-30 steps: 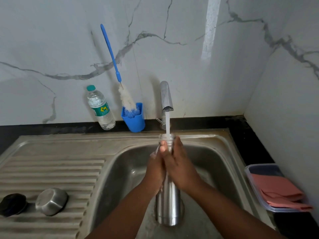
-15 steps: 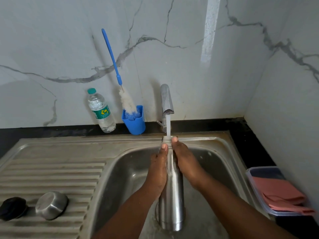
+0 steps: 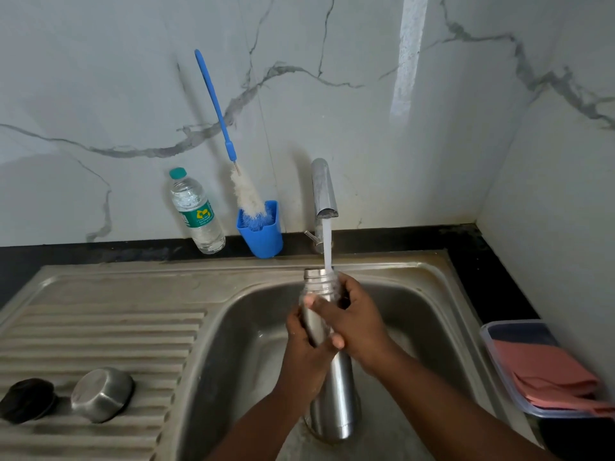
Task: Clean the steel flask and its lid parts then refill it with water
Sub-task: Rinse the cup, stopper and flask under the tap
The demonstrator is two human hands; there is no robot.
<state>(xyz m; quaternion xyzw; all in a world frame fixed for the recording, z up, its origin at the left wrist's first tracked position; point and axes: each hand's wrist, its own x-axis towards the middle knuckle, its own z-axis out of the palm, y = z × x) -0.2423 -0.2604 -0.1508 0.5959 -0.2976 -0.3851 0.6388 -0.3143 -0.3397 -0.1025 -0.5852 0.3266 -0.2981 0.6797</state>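
We found the flask (image 3: 336,390) upright in the sink (image 3: 233,331), mouth up under the tap (image 3: 323,191). Left hand (image 3: 304,347) and right hand (image 3: 357,319) fingers grasped its upper body. Sink walls stood clear around it.

One flask (image 3: 334,394), two lid parts (image 3: 100,394), one brush (image 3: 216,108).
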